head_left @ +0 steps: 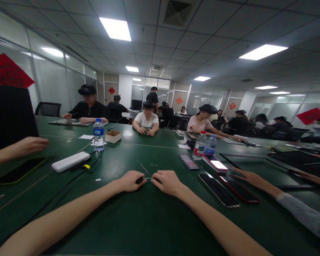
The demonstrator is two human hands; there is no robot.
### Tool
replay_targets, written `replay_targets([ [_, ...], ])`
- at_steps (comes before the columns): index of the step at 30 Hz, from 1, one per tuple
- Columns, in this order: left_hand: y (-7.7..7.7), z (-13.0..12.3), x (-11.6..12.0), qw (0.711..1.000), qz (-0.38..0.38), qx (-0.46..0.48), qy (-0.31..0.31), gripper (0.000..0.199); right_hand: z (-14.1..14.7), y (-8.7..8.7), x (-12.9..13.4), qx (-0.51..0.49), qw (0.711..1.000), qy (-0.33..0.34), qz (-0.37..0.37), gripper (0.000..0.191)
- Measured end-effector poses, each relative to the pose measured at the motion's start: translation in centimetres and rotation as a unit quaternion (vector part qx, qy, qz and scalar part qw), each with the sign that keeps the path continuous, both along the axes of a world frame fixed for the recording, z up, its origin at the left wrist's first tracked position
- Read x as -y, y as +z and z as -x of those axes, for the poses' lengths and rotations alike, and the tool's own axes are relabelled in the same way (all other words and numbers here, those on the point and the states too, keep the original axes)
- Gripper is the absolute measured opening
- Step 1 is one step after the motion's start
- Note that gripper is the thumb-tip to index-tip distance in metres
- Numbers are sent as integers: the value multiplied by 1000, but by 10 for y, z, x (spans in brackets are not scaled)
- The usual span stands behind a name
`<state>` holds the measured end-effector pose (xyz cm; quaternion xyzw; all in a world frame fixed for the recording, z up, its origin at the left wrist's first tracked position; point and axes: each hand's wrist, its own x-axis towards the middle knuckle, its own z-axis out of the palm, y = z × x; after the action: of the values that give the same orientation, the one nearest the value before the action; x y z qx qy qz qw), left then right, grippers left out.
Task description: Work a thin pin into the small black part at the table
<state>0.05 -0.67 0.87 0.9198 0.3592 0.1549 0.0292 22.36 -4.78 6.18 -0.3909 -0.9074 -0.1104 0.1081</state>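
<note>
In the middle of the green table [160, 227], my left hand [130, 180] is closed around the black end [139, 180] of a slim object. A thin pale shaft [148, 178] of that object runs across the short gap to my right hand [166, 180], whose curled fingers pinch its other end. A bit of dark shows at the right fingertips too. The fingers cover most of the object, so its exact kind cannot be made out. Both hands are low over the tabletop, close together.
A white power bank [70, 161] with a black cable [77, 174], a water bottle [98, 135] and a small open box [113, 136] are at left. Right of my hands lie phones [218, 190] and two bottles [200, 144]. Other people's hands [251, 179] reach in from both sides.
</note>
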Motion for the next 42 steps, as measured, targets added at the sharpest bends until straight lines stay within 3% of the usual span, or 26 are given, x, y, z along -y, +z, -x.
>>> replay_targets([
  [6,3,0,4,1000,-3,-4,-4,42,2,-9,-1,-18,999,-16,-32,41],
  [13,6,1,6,1000,12,10,-14,41,2,-17,-2,-74,997,-14,-12,39],
  [21,8,2,6,1000,21,5,-15,41,-4,-20,-9,-124,992,20,-11,32],
  [26,9,-2,5,999,23,-28,13,39,14,-18,8,-151,980,126,1,30],
  [30,9,-4,4,998,15,-44,29,38,33,-21,24,-94,971,220,-4,29],
  [32,8,-3,4,998,10,-47,27,38,31,-22,20,-86,974,208,-13,29],
  [38,8,-1,5,1000,-3,-28,9,43,-7,-18,-16,-109,990,73,-44,30],
  [42,7,0,5,1000,1,-14,-1,45,-12,-16,-20,-94,994,48,-35,31],
])
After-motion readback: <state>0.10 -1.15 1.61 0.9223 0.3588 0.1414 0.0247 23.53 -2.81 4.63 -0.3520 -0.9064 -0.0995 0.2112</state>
